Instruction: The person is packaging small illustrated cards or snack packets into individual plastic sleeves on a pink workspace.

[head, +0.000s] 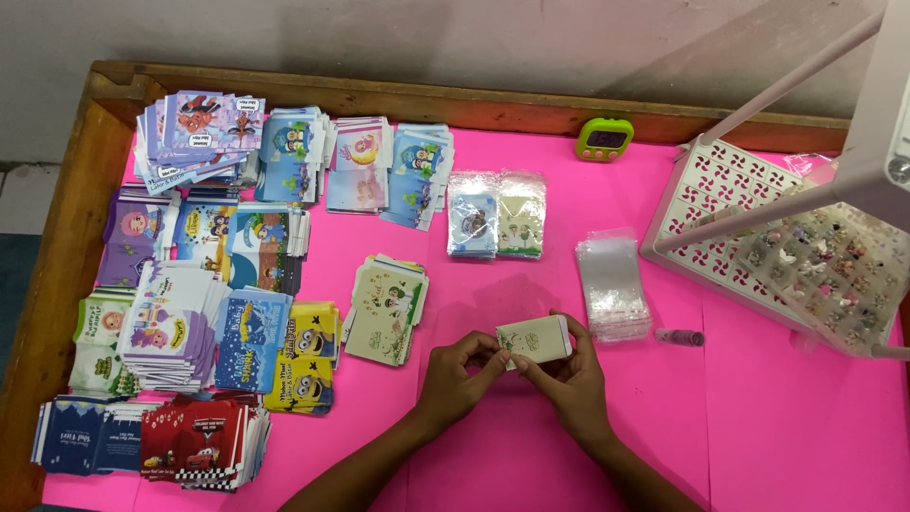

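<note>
- Here, the left hand (458, 374) and the right hand (566, 377) are meeting over the pink tabletop (493, 446), both pinching one small pale card (535, 339) between them.
- The left hand is closing its fingertips on the card's left edge, while the right hand is cradling it from below and behind, thumb on the lower edge; neither hand is spread wide.
- The card is hovering just above the tabletop, tilted slightly (its printed face is too small to make out).
- Just beyond the right hand, a stack of clear plastic sleeves (613, 287) is lying flat, and a small glittery tube (681, 337) is resting further out to that side.
- Ahead of the left hand, a loose pile of matching pale cards (386, 306) is sitting, fanned unevenly.
- Further ahead of both hands, two filled sleeves (497, 215) are lying side by side, with a green timer (605, 138) near the wooden rim.
- Well off to the left hand's side, many stacks of colourful cartoon cards (204, 275) are crowding the tabletop.
- Beyond the right hand, a white perforated tray (720, 209) is holding tiny trinkets.
- Likely risks: the fingertip grip on a thin edge could be bending or creasing the card, and a sweeping right wrist could be nudging the slippery sleeves out of line or rolling the tube away.
</note>
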